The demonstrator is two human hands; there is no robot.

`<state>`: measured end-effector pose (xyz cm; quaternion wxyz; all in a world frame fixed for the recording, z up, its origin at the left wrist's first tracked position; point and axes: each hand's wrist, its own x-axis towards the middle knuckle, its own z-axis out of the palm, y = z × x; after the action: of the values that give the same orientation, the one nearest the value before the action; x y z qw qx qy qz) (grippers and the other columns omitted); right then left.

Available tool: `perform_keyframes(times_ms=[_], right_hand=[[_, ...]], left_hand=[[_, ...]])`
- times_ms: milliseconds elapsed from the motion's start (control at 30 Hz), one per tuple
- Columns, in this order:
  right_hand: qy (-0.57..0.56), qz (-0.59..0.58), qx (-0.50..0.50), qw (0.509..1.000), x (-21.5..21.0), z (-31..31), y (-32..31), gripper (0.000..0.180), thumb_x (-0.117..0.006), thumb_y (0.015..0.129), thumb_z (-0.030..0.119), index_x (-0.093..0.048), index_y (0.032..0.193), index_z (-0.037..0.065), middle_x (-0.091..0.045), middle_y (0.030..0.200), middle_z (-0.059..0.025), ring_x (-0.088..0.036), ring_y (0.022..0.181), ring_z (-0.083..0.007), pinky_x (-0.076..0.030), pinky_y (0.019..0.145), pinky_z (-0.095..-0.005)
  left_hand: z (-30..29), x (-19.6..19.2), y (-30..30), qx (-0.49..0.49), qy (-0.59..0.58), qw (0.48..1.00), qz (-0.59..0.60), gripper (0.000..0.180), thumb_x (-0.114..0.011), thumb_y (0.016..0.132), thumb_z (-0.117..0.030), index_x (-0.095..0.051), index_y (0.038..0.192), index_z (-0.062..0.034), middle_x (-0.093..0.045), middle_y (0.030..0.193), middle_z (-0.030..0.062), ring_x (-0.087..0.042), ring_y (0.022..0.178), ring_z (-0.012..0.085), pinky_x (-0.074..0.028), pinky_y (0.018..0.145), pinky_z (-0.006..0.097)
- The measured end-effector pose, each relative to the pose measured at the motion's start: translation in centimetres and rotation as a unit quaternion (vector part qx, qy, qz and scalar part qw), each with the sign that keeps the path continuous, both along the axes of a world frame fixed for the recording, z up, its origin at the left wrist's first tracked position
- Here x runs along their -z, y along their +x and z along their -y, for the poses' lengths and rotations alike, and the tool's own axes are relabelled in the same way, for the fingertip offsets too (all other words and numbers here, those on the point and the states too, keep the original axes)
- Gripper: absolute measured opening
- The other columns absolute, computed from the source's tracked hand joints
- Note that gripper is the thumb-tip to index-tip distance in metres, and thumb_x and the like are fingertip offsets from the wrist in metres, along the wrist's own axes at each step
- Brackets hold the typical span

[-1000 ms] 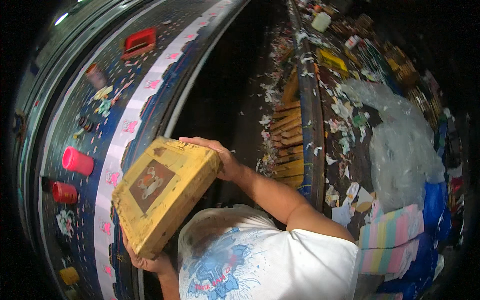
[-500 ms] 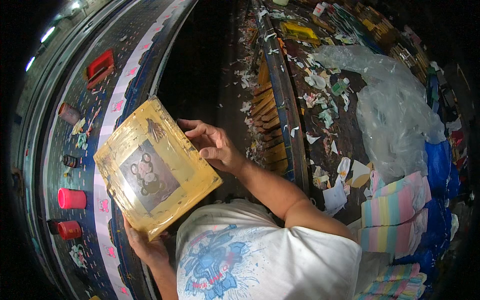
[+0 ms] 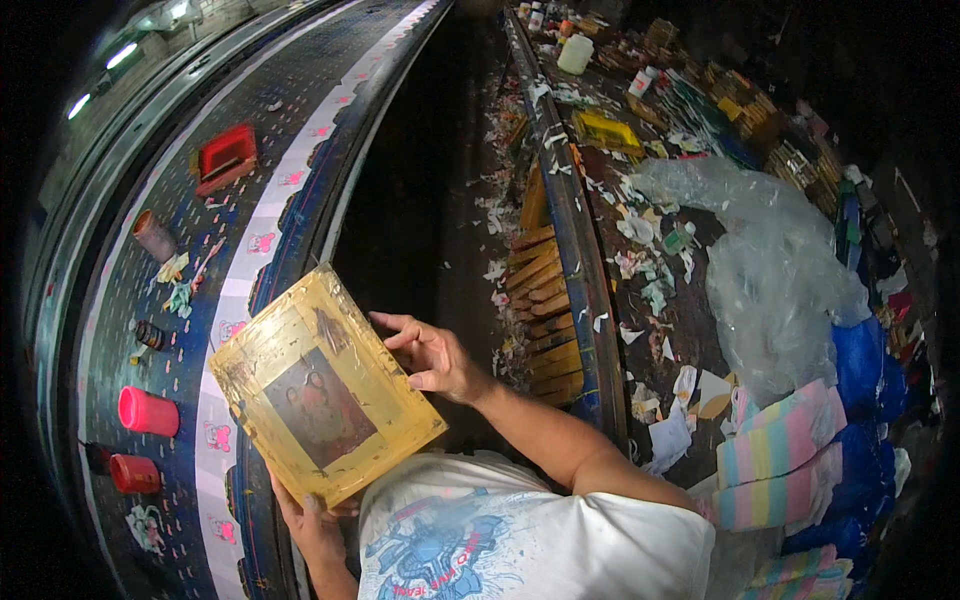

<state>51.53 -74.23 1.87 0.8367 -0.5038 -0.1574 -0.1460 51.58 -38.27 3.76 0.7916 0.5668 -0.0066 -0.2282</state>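
Note:
A yellowed screen-printing frame [image 3: 262,375] is tilted in front of me, with a dark rectangular window showing a bear outline in its middle. My left hand [image 3: 318,535] grips its lower corner, fingers partly hidden beneath. At the frame's right edge is my right hand [image 3: 445,362], its thumb against the rim and the forefinger stretched along it; the other fingers are partly out of sight. To the left, a pale fabric strip [image 3: 208,490] printed with pink bears runs along the long printing table [image 3: 190,345].
On the printing table stand a bright pink tub [image 3: 148,411], a red tub [image 3: 135,473], a dark bottle [image 3: 150,335] and a red frame [image 3: 227,157]. The cluttered bench at right bears clear plastic sheeting [image 3: 770,290], paper scraps and striped fabric [image 3: 780,450]. A dark aisle lies between.
The screen-printing frame and both hands sit lower and slightly further right in the picture. The whole view has shifted, showing more of the far bench. The frame stays in my hands.

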Motion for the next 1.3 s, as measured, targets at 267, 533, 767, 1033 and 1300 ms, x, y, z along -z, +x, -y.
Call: perform_keyframes(times_ms=[267,533,767,1033,1300], right_hand=[[-0.137,-0.159,0.076,0.975,3.8,-5.8,3.6,0.034,-0.064,0.110,0.011,-0.067,0.142,-0.001,-0.051,0.162,-0.0185,-0.060,0.139,-0.0240,-0.049,0.118,-0.0389],[-0.181,-0.312,0.108,0.926,7.7,-8.7,2.5,0.029,-0.070,0.106,0.015,-0.076,0.132,0.004,-0.079,0.125,-0.0104,-0.076,0.104,-0.0166,-0.061,0.088,-0.0333],[-0.204,-0.356,0.000,0.912,8.5,-11.6,4.0,0.032,-0.066,0.108,0.007,-0.070,0.139,0.000,-0.076,0.133,-0.0143,-0.075,0.110,-0.0194,-0.060,0.095,-0.0334],[-0.248,-0.326,-0.014,0.912,6.9,-12.4,3.7,0.031,-0.067,0.106,0.004,-0.070,0.136,-0.003,-0.077,0.129,-0.0147,-0.074,0.111,-0.0194,-0.059,0.103,-0.0350],[-0.284,-0.335,-0.003,0.899,7.3,-10.0,2.5,0.031,-0.067,0.107,0.007,-0.071,0.137,-0.001,-0.079,0.125,-0.0125,-0.074,0.110,-0.0169,-0.060,0.100,-0.0343]], left_hand=[[-6.1,3.3,0.1,-0.130,-0.037,0.991,0.007,0.082,-0.063,0.110,-0.020,-0.015,0.176,-0.0146,-0.057,0.153,0.0156,-0.076,0.102,0.0299,-0.068,0.063,0.036],[-12.4,3.8,-2.0,-0.179,-0.007,0.984,-0.017,0.083,-0.061,0.108,-0.013,-0.014,0.178,-0.0183,-0.059,0.149,0.0174,-0.076,0.099,0.0287,-0.066,0.067,0.035],[-13.9,5.5,-2.8,-0.196,-0.024,0.977,-0.075,0.092,-0.065,0.106,-0.012,-0.008,0.178,-0.0199,-0.059,0.155,0.0157,-0.077,0.109,0.0281,-0.069,0.073,0.036],[-12.6,7.2,-0.4,-0.195,-0.032,0.979,-0.060,0.091,-0.062,0.107,-0.009,-0.007,0.178,-0.0196,-0.059,0.155,0.0156,-0.076,0.110,0.0281,-0.069,0.074,0.035],[-9.7,6.6,3.4,-0.199,-0.017,0.978,-0.057,0.088,-0.063,0.107,-0.010,-0.013,0.178,-0.0212,-0.062,0.148,0.0179,-0.076,0.090,0.0249,-0.067,0.067,0.033]])
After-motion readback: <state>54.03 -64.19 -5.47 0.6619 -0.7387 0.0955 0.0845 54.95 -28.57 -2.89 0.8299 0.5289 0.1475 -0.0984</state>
